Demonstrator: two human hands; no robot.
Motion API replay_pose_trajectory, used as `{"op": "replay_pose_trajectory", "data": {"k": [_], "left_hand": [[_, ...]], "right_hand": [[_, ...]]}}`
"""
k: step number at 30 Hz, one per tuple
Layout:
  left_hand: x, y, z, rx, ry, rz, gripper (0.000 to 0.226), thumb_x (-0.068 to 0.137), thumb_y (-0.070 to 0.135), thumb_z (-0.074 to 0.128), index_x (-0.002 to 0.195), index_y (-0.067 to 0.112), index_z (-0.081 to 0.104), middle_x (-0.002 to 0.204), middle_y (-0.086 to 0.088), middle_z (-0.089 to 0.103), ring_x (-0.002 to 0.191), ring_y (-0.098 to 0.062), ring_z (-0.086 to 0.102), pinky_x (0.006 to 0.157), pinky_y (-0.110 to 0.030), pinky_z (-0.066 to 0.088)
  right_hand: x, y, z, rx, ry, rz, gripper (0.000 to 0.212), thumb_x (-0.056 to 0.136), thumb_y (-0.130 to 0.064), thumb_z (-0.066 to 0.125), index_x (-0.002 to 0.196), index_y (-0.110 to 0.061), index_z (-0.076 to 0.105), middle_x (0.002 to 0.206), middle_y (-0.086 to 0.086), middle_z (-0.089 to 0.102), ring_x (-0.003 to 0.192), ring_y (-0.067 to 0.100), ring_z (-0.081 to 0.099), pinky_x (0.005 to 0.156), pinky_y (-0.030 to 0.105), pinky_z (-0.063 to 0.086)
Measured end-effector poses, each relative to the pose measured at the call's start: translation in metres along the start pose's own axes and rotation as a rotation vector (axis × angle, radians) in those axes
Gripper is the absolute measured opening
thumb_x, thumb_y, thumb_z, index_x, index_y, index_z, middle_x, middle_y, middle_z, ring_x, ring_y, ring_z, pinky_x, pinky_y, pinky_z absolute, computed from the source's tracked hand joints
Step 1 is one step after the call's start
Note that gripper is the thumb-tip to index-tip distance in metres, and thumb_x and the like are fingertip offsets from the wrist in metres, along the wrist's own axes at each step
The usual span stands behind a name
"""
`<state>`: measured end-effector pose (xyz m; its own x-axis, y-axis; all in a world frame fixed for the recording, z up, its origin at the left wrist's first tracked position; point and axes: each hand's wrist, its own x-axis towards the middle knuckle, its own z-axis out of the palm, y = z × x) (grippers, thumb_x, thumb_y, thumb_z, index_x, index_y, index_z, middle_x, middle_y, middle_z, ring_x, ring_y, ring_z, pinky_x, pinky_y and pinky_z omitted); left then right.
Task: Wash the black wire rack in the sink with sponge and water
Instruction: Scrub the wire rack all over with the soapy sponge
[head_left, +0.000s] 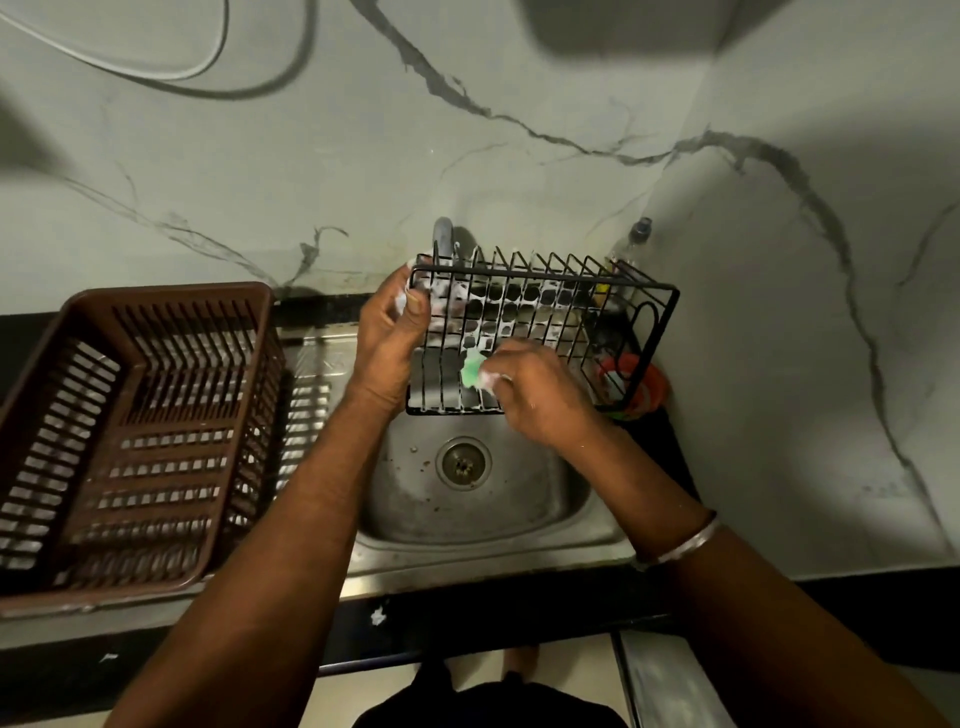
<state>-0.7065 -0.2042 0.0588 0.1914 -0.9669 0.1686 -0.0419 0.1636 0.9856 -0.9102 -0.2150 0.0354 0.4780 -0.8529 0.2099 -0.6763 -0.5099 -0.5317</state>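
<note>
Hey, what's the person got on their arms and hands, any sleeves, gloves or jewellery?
No sleeves or gloves show: both forearms are bare to the frame's edge. The right arm carries a thin silver-coloured bangle above the wrist. The left hand shows no jewellery and has white foam on its fingers. The right hand has foam at its fingertips; a ring there cannot be confirmed.

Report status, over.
Left hand grips black wire rack, left end. Right hand holds sponge against its wires. Rack soapy, over sink. Tap close behind.
</note>
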Motion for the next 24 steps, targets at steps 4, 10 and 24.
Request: {"op": "replay_pose_trajectory", "data": {"k": [4,10,24], "left_hand": [[0.002,-0.001,-0.005,-0.033,0.005,0.006,0.102,0.085,0.082,0.065,0.133,-0.008,0.059,0.132,-0.029,0.067,0.13,-0.045,0.061,0.114,-0.069,0.044],[0.002,0.0,-0.004,-0.122,0.018,-0.059,0.091,0.078,0.08,0.075,0.126,0.003,0.065,0.123,-0.007,0.075,0.125,-0.036,0.067,0.108,-0.056,0.054],[-0.028,0.003,0.02,-0.457,0.025,-0.223,0.137,0.055,0.094,0.076,0.168,0.041,0.021,0.161,-0.002,0.051,0.139,-0.026,0.058,0.103,-0.055,0.054]], "right_hand": [[-0.009,0.009,-0.006,0.048,-0.076,-0.058,0.016,0.096,-0.017,0.072,0.112,-0.015,0.073,0.108,-0.001,0.062,0.103,0.018,0.059,0.091,0.043,0.052],[-0.021,0.006,0.004,-0.187,-0.04,-0.207,0.053,0.087,-0.017,0.079,0.138,-0.017,0.063,0.124,0.004,0.055,0.112,0.023,0.058,0.096,0.045,0.054],[-0.023,-0.028,0.039,-0.066,0.495,-0.147,0.031,0.098,0.004,0.052,0.121,-0.001,0.073,0.111,0.013,0.066,0.097,0.03,0.065,0.073,0.044,0.061]]}}
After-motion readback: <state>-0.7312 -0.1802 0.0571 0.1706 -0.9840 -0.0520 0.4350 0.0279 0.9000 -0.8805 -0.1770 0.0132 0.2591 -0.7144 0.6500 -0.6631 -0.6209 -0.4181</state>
